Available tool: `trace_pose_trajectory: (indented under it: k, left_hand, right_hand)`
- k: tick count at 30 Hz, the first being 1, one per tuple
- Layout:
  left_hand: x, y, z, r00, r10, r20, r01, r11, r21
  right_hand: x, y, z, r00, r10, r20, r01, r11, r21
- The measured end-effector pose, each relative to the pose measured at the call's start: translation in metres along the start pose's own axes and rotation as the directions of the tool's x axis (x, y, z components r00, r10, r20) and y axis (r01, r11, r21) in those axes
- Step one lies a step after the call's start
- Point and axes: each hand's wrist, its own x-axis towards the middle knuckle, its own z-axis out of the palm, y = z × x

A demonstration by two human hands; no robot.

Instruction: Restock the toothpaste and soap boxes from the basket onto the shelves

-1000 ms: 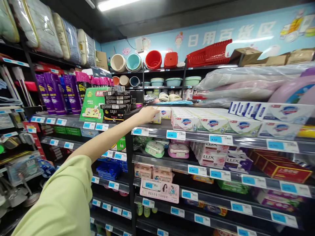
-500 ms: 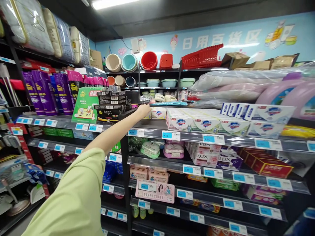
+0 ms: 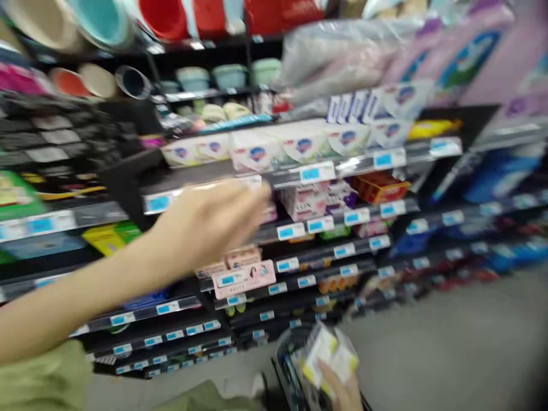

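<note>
My left hand (image 3: 214,222) is raised in front of the shelf edge, below a row of boxed soap bars (image 3: 303,145). Motion smears its fingers, so whether they hold anything does not show. Low down, my right hand (image 3: 342,391) grips white-and-yellow boxes (image 3: 329,359), their print too blurred to read. These boxes are above a dark shopping basket (image 3: 280,365), which has other items inside that I cannot make out.
Lower shelves carry LUX soap boxes (image 3: 302,202), red boxes (image 3: 379,187) and a pink sign (image 3: 244,279). Black boxes (image 3: 51,137) are stacked at left. Large pale purple jugs (image 3: 464,54) stand at upper right, and grey floor (image 3: 449,331) lies below them.
My view has tipped down and moved closer to the shelf. My left hand has drawn back from the soap boxes at the shelf's back left. My right hand and the basket have come into view.
</note>
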Motion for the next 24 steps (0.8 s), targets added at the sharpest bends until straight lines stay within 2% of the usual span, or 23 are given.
trace_pose_trajectory:
  k: [1, 2, 4, 6, 7, 10, 14, 16, 18, 19, 21, 24]
  left_hand:
    - [-0.028, 0.019, 0.018, 0.985, 0.150, 0.090, -0.134, 0.978, -0.162]
    - [-0.054, 0.035, 0.037, 0.946, 0.267, 0.184, -0.206, 0.933, -0.296]
    - [-0.098, 0.060, 0.080, 0.840, 0.431, 0.329, -0.263, 0.855, -0.448]
    - [-0.119, 0.074, 0.122, 0.773, 0.455, 0.442, -0.259, 0.863, -0.434]
    - [-0.122, 0.077, 0.140, 0.763, 0.441, 0.473, -0.257, 0.878, -0.403]
    - [-0.111, 0.072, 0.175, 0.785, 0.410, 0.464, -0.243, 0.893, -0.379]
    - [-0.101, 0.055, 0.183, 0.850, 0.384, 0.361, -0.133, 0.819, -0.558]
    - [-0.104, 0.051, 0.183, 0.917, 0.287, 0.276, -0.044, 0.762, -0.647]
    - [-0.109, 0.050, 0.185, 0.977, 0.115, 0.178, 0.044, 0.709, -0.703]
    - [-0.111, 0.050, 0.188, 0.991, 0.022, 0.134, 0.084, 0.682, -0.726]
    - [-0.113, 0.052, 0.194, 0.988, -0.122, 0.089, 0.146, 0.619, -0.772]
    - [-0.113, 0.051, 0.200, 0.981, -0.171, 0.087, 0.165, 0.525, -0.835]
  right_hand:
    - [0.000, 0.006, 0.005, 0.995, 0.038, -0.096, -0.035, 0.999, 0.033]
    - [0.002, 0.010, 0.011, 0.973, 0.086, -0.215, -0.060, 0.990, 0.125]
    - [0.011, 0.011, 0.023, 0.952, 0.113, -0.285, -0.044, 0.971, 0.237]
    - [0.020, 0.007, 0.035, 0.957, 0.097, -0.274, -0.013, 0.956, 0.295]
    - [0.023, 0.004, 0.040, 0.963, 0.085, -0.257, -0.003, 0.953, 0.303]
    - [0.024, -0.001, 0.054, 0.982, 0.026, -0.186, 0.024, 0.965, 0.261]
    - [0.019, 0.001, 0.061, 0.986, -0.062, -0.152, 0.092, 0.976, 0.197]
    - [0.017, 0.001, 0.059, 0.987, -0.045, -0.155, 0.080, 0.971, 0.226]
    - [0.016, -0.001, 0.056, 0.992, 0.005, -0.128, 0.031, 0.961, 0.275]
    - [0.016, -0.003, 0.054, 0.994, 0.029, -0.107, 0.004, 0.955, 0.297]
    - [0.015, -0.004, 0.051, 0.996, 0.056, -0.075, -0.028, 0.945, 0.327]
    - [0.013, -0.002, 0.050, 0.995, 0.067, -0.068, -0.038, 0.932, 0.361]
